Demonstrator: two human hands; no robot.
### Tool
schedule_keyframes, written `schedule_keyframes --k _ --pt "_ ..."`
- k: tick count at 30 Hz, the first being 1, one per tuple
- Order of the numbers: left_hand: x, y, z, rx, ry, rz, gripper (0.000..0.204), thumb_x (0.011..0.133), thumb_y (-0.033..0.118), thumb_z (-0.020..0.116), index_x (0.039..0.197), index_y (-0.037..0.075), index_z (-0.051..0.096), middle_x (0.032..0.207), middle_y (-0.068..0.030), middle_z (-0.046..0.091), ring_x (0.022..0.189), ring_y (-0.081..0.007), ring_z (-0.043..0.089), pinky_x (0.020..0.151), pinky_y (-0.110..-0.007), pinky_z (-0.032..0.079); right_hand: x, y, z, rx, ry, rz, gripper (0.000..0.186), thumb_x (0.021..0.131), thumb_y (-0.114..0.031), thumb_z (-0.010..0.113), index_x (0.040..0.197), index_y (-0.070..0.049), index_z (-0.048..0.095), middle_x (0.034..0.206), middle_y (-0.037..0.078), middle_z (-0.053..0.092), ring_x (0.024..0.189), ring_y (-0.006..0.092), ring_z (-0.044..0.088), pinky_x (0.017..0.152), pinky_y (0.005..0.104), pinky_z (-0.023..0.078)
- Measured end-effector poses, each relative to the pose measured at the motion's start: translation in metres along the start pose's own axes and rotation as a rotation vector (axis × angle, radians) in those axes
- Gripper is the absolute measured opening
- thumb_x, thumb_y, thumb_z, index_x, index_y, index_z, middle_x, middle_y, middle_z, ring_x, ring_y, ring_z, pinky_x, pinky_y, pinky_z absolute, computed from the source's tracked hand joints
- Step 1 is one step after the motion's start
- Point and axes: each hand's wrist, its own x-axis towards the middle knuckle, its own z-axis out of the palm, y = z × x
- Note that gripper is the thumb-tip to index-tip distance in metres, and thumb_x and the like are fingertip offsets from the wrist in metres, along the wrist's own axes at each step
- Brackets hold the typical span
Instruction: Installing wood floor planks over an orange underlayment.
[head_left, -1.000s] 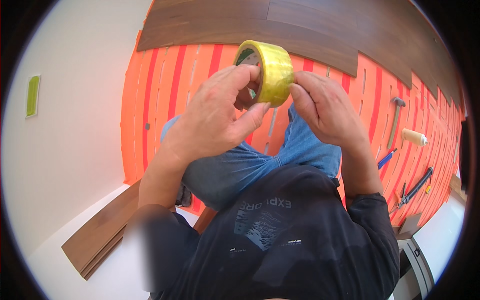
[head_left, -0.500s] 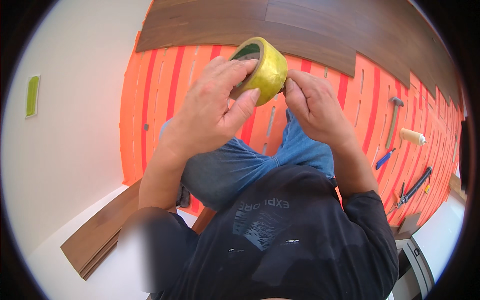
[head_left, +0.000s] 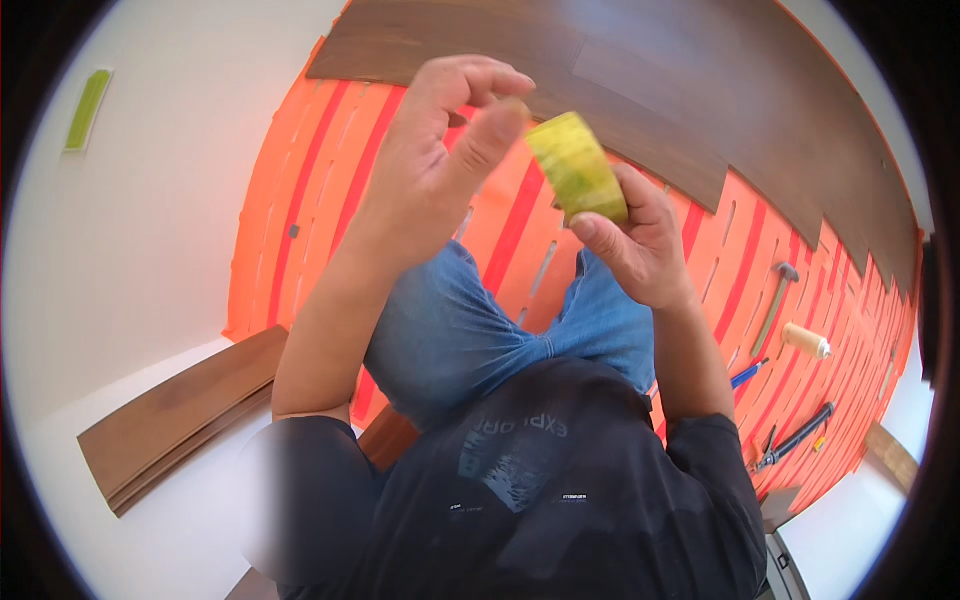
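Note:
A roll of yellow-green adhesive tape (head_left: 578, 165) is held up over my knees. My right hand (head_left: 645, 235) is closed on its right end, thumb on the near side and fingers behind. My left hand (head_left: 445, 155) is raised just left of the roll, apart from it. Its fingers are bent and its thumb is stretched toward the roll, a little smeared by motion. Between the left thumb and fingers I see nothing held. The hollow core of the roll is turned out of sight.
Orange underlay (head_left: 520, 215) with red stripes covers the floor, meeting brown floor planks (head_left: 660, 95) at the far side. On the right lie a hammer (head_left: 772, 310), a cream canister (head_left: 806, 341), a blue-handled tool (head_left: 748, 373) and a black applicator gun (head_left: 800, 437). Loose planks (head_left: 185, 415) lie at left.
The tape roll has passed from my left hand to my right and turned, so its core no longer shows. My left hand has let go and moved up; the view has shifted.

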Motion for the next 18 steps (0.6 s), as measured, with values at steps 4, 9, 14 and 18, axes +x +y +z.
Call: schedule_keyframes --k 4,9,14,18 --pt "-0.007 0.013 0.001 0.327 -0.157 0.016 0.035 0.091 0.030 0.076 0.117 0.007 0.071 0.116 -0.0039 0.067 0.100 -0.0147 0.062 0.088 -0.029 0.048 0.004 -0.002 0.007 -0.077 0.116 -0.125 0.040 0.089 -0.029 0.081 0.115 -0.002 0.067 0.101 0.010 0.069 0.094 0.0205 0.067 0.085 0.0339 0.053" --pt "-0.004 0.009 0.003 0.303 -0.143 -0.052 0.029 0.087 0.020 0.081 0.111 0.006 0.074 0.107 -0.0034 0.070 0.091 -0.0152 0.065 0.083 -0.031 0.050 0.010 0.000 0.004 -0.428 0.135 -0.303 0.034 0.085 -0.024 0.083 0.107 -0.002 0.068 0.100 0.011 0.067 0.098 0.0286 0.066 0.093 0.0392 0.051" --pt "-0.001 0.005 0.000 0.203 -0.167 -0.262 0.018 0.091 0.015 0.076 0.101 0.002 0.070 0.099 -0.0051 0.070 0.089 -0.0149 0.065 0.077 -0.029 0.052 0.011 -0.004 -0.001 -0.623 0.054 -0.453 0.038 0.084 -0.025 0.083 0.108 -0.002 0.065 0.099 0.014 0.068 0.099 0.0327 0.065 0.091 0.0409 0.052" --pt "-0.003 -0.003 0.005 0.435 -0.077 0.123 0.015 0.096 0.016 0.072 0.097 0.001 0.066 0.096 -0.0047 0.069 0.087 -0.0134 0.065 0.077 -0.029 0.052 0.002 -0.004 0.007 -0.561 0.101 -0.116 0.055 0.084 -0.031 0.083 0.121 0.000 0.056 0.097 0.019 0.070 0.096 0.0388 0.067 0.083 0.0438 0.054"
